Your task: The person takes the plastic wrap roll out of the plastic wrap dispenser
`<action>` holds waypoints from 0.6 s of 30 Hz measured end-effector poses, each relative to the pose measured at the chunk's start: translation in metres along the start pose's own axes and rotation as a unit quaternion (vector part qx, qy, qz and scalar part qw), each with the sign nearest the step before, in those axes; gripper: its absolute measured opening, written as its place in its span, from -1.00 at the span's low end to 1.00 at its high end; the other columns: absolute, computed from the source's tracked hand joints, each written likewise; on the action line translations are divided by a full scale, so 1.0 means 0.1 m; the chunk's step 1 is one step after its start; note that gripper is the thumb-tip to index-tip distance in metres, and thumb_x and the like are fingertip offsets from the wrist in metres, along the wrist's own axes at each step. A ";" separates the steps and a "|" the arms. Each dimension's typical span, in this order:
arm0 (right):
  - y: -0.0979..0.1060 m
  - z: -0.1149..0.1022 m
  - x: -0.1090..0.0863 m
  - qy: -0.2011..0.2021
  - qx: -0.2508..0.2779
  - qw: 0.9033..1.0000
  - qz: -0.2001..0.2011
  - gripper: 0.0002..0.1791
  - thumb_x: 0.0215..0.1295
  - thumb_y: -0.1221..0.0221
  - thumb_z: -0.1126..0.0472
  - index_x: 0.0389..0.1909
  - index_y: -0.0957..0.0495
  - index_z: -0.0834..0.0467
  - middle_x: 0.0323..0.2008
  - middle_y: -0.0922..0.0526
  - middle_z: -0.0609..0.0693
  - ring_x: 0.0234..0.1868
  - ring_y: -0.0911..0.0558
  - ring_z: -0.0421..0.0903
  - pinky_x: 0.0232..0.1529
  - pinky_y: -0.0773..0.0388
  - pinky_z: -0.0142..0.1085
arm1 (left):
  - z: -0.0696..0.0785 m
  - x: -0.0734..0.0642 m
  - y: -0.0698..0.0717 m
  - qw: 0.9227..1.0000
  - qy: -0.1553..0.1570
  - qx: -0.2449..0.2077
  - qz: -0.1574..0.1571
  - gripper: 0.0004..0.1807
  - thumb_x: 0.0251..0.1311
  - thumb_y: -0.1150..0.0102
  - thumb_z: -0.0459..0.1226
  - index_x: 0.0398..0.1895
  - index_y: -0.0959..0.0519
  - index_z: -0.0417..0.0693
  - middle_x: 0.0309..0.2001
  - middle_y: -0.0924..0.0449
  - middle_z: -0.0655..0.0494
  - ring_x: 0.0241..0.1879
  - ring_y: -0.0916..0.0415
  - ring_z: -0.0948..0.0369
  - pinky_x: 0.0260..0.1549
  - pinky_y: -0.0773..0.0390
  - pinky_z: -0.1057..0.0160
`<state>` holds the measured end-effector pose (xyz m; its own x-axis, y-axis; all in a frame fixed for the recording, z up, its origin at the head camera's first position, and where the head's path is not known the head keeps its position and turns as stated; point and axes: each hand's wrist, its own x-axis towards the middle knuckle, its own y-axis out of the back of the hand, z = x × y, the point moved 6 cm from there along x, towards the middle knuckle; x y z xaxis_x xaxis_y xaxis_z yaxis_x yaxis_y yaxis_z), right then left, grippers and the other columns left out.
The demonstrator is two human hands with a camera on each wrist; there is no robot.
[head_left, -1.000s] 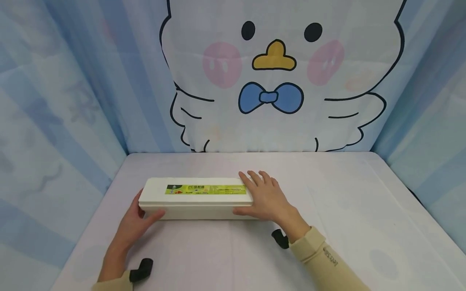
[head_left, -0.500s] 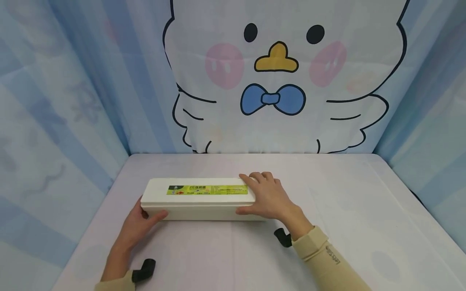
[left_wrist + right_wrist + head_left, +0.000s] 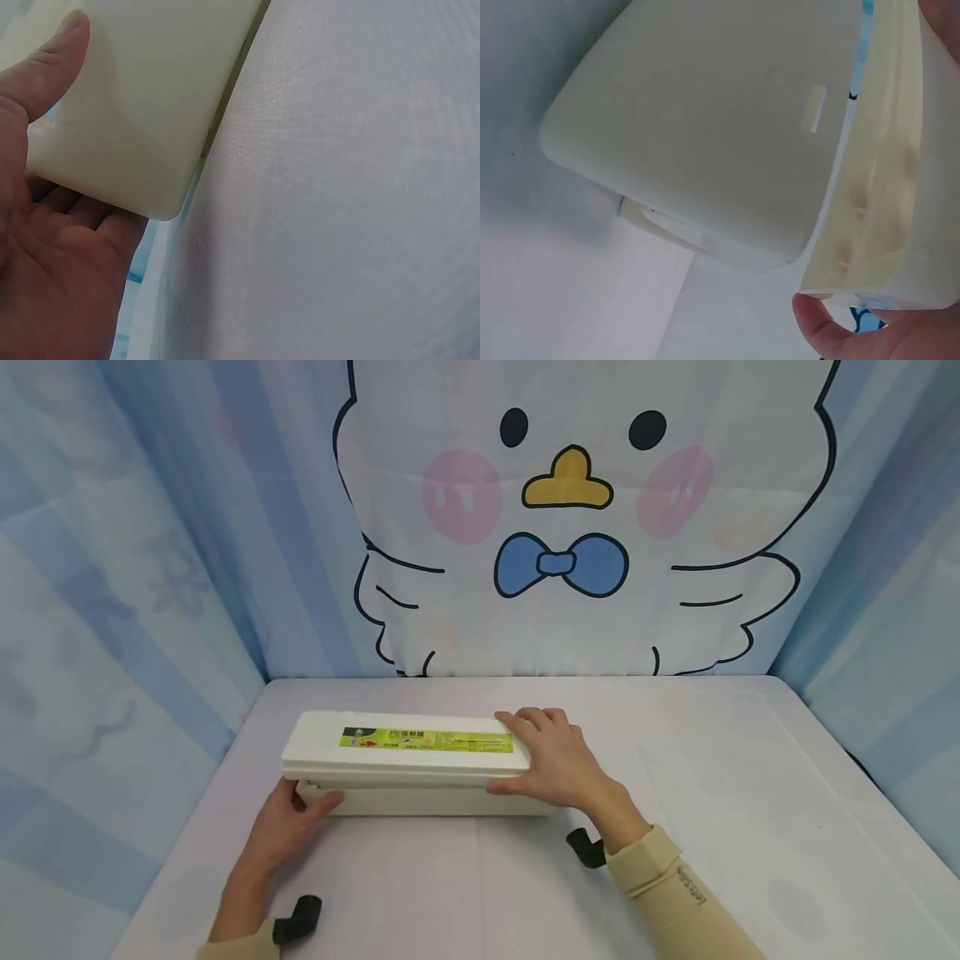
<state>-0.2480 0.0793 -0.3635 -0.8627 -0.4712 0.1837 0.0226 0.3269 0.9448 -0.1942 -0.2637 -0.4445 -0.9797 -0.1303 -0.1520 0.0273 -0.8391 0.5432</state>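
A long white cling film box with a yellow-green label [image 3: 427, 740] lies crosswise in the head view. Its lid [image 3: 311, 747] is raised off the base [image 3: 442, 802], leaving a narrow gap along the front. My right hand [image 3: 555, 764] grips the lid's right end, thumb at the front and fingers over the back. My left hand [image 3: 277, 831] holds the base's left end between thumb and fingers. In the right wrist view the lid's hollow underside [image 3: 877, 187] faces the base's end wall [image 3: 705, 127]. The base's inside is hidden.
A pale cloth-covered table [image 3: 720, 810] lies under the box. Behind it hangs a curtain [image 3: 570, 627] with a cartoon animal print, and blue curtains [image 3: 112, 652] close in the sides. Black wrist mounts [image 3: 297, 920] stick out near both cuffs.
The lid has risen off the base, its left end going up most and shifting slightly left. My right hand moved with it while the left stayed on the base.
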 end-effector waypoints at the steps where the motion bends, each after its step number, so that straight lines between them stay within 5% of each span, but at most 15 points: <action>1: 0.02 0.00 0.00 0.001 0.005 1.000 0.004 0.07 -0.07 -0.46 -0.37 0.47 -0.36 -0.02 0.29 -0.45 0.06 0.28 -0.35 0.21 0.13 -0.39 0.16 | 0.00 0.00 0.00 1.000 0.001 0.004 0.002 0.14 0.29 -0.31 0.06 0.63 0.21 -0.18 0.55 0.04 -0.33 0.50 0.05 -0.25 0.39 -0.10 -0.24; 18: 0.25 0.26 -0.18 -0.037 0.037 0.998 0.037 0.10 -0.05 -0.44 -0.37 0.50 -0.32 0.01 0.35 -0.39 0.13 0.29 -0.30 0.23 0.21 -0.30 0.23 | 0.04 0.02 0.01 1.000 -0.012 0.019 0.001 0.15 0.34 -0.25 0.08 0.64 0.35 -0.05 0.60 0.25 -0.24 0.54 0.17 -0.21 0.41 -0.02 -0.25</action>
<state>-0.2455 0.1174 -0.3502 -0.8950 -0.3825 0.2294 0.0533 0.4189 0.9065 -0.1969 -0.2629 -0.4408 -0.9841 -0.1190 -0.1318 0.0222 -0.8187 0.5737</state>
